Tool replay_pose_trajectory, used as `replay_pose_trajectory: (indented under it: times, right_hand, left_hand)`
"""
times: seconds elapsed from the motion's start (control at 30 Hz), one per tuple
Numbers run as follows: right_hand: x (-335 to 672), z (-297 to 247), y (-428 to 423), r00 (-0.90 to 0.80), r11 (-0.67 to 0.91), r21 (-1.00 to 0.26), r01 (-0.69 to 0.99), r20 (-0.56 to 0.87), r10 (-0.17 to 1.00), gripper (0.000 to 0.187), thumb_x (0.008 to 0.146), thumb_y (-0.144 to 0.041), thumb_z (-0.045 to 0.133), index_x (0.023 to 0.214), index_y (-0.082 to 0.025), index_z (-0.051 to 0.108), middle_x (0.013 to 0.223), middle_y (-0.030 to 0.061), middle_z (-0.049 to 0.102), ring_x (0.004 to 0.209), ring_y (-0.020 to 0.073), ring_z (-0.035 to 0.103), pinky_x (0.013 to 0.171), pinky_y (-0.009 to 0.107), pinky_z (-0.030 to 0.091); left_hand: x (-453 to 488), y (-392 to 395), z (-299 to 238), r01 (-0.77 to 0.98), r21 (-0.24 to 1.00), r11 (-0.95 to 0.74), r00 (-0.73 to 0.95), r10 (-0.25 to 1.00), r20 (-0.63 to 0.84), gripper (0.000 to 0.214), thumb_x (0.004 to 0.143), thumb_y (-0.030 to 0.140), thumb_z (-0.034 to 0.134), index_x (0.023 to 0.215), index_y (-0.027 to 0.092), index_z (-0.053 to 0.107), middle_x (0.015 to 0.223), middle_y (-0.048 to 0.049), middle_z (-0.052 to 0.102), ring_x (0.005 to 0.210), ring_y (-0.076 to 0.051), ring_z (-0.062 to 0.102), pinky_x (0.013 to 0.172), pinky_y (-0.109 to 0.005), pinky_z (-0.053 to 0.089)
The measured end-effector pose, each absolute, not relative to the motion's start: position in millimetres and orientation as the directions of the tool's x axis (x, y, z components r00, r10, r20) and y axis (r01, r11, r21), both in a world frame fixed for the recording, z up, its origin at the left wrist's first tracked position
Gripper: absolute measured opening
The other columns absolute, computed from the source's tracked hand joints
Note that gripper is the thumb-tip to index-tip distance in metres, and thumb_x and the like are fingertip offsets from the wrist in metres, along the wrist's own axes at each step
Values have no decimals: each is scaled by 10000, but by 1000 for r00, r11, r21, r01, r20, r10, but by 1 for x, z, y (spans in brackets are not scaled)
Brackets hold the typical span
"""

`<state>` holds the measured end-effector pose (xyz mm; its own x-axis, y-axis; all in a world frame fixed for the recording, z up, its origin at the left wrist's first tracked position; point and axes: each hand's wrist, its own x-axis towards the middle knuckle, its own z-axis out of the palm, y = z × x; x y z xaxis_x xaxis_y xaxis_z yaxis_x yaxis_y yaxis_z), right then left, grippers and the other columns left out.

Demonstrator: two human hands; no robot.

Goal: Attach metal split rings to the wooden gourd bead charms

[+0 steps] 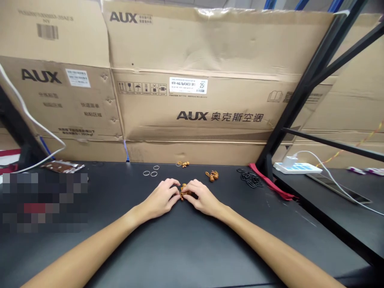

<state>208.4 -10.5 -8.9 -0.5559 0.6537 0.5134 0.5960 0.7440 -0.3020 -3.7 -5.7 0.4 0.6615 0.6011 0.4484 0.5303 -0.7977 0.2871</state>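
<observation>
My left hand [163, 197] and my right hand [201, 197] meet over the middle of the black table. Between their fingertips is a small brown beaded charm [182, 196], partly covered by the fingers. Thumb and fingers of each hand close on it from either side. Just beyond lies another brown charm [185, 164] with a metal ring [179, 164] beside it. Three loose silver rings [154, 174] rest behind my left hand. Past my right hand sits a small group of brown gourd-shaped charms [212, 176] with yellowish cord loops.
Black oval clips [251, 180] form a pile at the right, next to a red strap [271, 185]. Farther right are a white power strip [297, 168] and a flat dark device [339, 188]. Cardboard [192, 152] walls the back; a brown packet [61, 166] lies left.
</observation>
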Motion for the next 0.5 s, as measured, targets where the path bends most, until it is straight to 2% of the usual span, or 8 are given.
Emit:
replay_pose_trajectory:
  times: [0.2, 0.37, 0.5]
  right_hand:
    - [210, -13, -7, -459, 649, -308, 696, 504, 732, 46, 868, -181, 592, 902, -202, 615, 872, 39, 626, 819, 181, 530, 758, 324, 410]
    - [210, -10, -9, -529, 721, -315, 617, 512, 676, 44, 882, -185, 577, 903, -206, 610, 846, 28, 619, 824, 175, 521, 771, 318, 412]
    - [210, -11, -9, -537, 733, -310, 606, 520, 664, 47, 883, -199, 583, 914, -213, 616, 837, 21, 624, 821, 169, 524, 774, 316, 411]
  left_hand:
    - [-3, -6, 1, 518, 262, -814, 676, 578, 458, 212, 936, 226, 441, 855, 190, 633, 1156, -85, 546, 1046, -222, 521, 925, -402, 432]
    - [-3, -7, 1, 531, 279, -800, 664, 598, 449, 162, 913, 255, 485, 857, 192, 624, 1150, -86, 544, 1043, -224, 526, 932, -408, 435]
    - [-3, -6, 0, 520, 277, -808, 672, 587, 451, 190, 926, 230, 453, 859, 194, 627, 1153, -83, 546, 1040, -219, 525, 926, -404, 437]
